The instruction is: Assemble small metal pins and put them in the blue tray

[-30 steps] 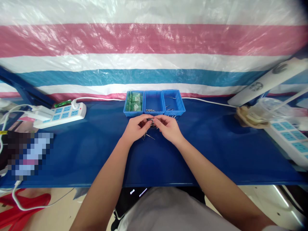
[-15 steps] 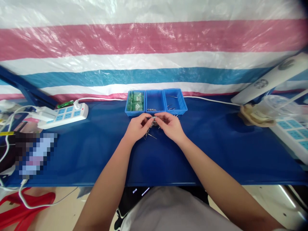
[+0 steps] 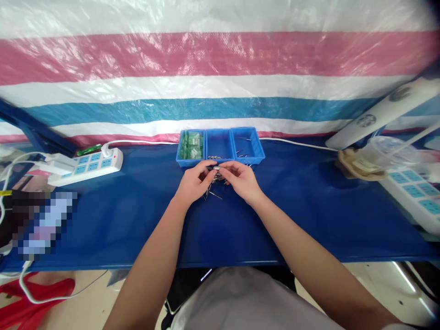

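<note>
My left hand (image 3: 194, 183) and my right hand (image 3: 240, 181) meet fingertip to fingertip over the blue table (image 3: 137, 215), both pinched on a small metal part (image 3: 216, 168) between them. Thin metal pins (image 3: 212, 193) lie on the cloth under my hands. Just beyond my fingers stands a row of three small blue bins (image 3: 220, 145): the left one holds green pieces (image 3: 192, 144), the middle one small dark parts, the right one a few pins.
A white power strip (image 3: 85, 165) with a cable lies at the left. At the right are a second power strip (image 3: 412, 192), a clear plastic cup (image 3: 385, 153) and a white lamp arm (image 3: 378, 114). A striped tarp hangs behind the table.
My hands have stayed together in front of the bins, with only slight finger shifts; the camera has moved a little.
</note>
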Motion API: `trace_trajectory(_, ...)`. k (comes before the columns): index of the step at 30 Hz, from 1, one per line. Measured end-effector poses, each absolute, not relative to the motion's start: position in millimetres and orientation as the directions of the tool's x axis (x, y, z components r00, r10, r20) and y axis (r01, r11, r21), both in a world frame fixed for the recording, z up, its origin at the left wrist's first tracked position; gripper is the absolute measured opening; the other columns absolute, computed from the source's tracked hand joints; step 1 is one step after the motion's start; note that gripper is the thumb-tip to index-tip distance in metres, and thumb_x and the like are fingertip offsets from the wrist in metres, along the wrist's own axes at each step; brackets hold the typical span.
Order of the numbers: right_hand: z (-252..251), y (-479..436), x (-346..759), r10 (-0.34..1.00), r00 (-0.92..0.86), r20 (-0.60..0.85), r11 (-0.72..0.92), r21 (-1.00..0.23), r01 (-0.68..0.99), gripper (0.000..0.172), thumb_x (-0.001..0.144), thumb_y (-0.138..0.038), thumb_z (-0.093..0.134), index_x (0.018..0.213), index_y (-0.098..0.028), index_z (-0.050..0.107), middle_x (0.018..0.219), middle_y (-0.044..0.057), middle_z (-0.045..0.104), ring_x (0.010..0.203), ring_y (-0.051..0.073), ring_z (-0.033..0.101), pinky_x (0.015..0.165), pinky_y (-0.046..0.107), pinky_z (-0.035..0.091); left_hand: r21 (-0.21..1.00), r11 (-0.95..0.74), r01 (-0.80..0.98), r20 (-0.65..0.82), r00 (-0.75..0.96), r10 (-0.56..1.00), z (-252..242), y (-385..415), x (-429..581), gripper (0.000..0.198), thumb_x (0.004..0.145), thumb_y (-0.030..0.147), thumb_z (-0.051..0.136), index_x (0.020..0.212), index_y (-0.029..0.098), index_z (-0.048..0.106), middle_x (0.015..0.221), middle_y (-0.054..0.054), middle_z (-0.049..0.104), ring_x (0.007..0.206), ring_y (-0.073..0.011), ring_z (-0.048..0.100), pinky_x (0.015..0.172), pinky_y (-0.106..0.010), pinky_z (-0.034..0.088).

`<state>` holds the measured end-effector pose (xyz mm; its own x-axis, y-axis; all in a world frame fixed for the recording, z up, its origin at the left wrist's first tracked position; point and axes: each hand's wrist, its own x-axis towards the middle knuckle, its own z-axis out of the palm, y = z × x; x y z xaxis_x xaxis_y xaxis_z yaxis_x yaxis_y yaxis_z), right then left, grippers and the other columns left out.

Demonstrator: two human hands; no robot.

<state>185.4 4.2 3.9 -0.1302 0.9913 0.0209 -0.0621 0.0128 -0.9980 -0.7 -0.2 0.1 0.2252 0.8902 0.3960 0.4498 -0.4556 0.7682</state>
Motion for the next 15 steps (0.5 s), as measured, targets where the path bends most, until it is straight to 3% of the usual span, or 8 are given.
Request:
trace_trajectory(10,6.3,2.7,184.8,0.987,-0.158,0.039,0.035,-0.999,-0.03,0.035,0.077,-0.049,0.081,0.096,-0.02,0.075,0.085,0.004,0.076,0.076,0.018,0.069,0.064,0.029,0.053,0.745,-0.433,0.507,0.355,0.249,0.901,3.3,2.4,-2.5,0.031,0.102,0.044,0.054,0.101,0.018,0.073,0.081,-0.001,0.073,0.066,-0.0111,0.062,0.064,-0.023,0.047)
trace_trajectory(15,6.9,2.6,184.9,0.989,-0.147,0.03,0.024,-0.999,-0.044,0.036,0.078,-0.05,0.08,0.097,-0.02,0.075,0.087,0.005,0.077,0.076,0.017,0.069,0.06,0.028,0.052,0.765,-0.432,0.478,0.367,0.228,0.902,1.6,1.0,-1.1,0.03,0.098,0.043,0.06,0.114,0.02,0.073,0.077,0.0,0.07,0.064,-0.0109,0.061,0.065,-0.022,0.049)
